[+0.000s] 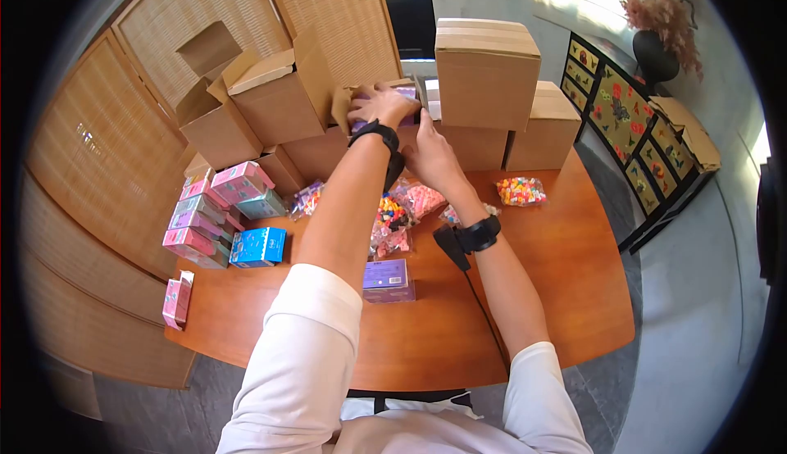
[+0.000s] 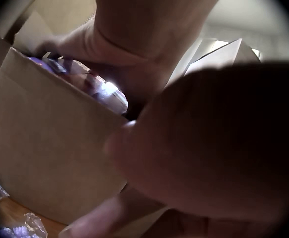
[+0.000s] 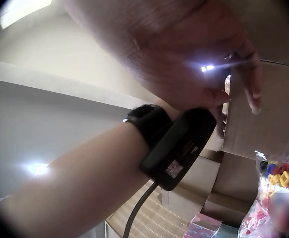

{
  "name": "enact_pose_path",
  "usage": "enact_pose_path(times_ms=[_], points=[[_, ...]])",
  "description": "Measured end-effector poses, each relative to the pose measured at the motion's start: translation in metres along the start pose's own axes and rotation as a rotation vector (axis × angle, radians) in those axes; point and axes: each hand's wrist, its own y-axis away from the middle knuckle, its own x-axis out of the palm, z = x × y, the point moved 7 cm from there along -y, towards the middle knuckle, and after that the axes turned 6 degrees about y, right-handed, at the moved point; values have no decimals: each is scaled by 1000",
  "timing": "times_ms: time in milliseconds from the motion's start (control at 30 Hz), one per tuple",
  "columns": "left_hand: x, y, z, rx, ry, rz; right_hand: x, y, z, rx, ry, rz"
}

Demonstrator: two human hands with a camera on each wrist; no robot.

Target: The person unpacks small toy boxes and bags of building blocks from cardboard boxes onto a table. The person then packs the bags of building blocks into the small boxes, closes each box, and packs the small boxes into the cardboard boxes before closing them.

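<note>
A person's left hand (image 1: 382, 106) is reaching into an open brown cardboard carton (image 2: 55, 144), its fingers spreading apart over shiny purple packaging (image 2: 107, 91) lying inside. The right hand (image 1: 433, 157) is gripping the carton's near right corner, fingers bending against its front. Work is seemingly sitting partway: packaging is lying within, flaps are standing unclosed, and a purple printed box (image 1: 388, 280) is resting outside on the brown wooden table (image 1: 574, 265)

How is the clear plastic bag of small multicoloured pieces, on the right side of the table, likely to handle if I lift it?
The clear plastic bag of small multicoloured pieces will probably sag and shift, as its jumbled contents sit in thin film. That shiny film may slip. Lying low and flat, it seems unlikely to roll.
</note>
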Motion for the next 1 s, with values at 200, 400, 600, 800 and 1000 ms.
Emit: enact_pose_path(times_ms=[200, 400, 600, 800, 1000], points=[[30, -7, 9, -11, -12, -35, -8, 5, 7, -1, 58, -7], [31, -19, 8, -26, 59, 51, -11, 8, 10, 3, 87, 20], [-35, 32, 3, 701, 60, -258, -29, 13, 26, -151, 75, -300], [-47, 64, 68, 891, 65, -590, -34, 24, 61, -420, 380, -607], [-33, 79, 92, 796, 226, -317, -5, 0, 45, -220, 546, -232]])
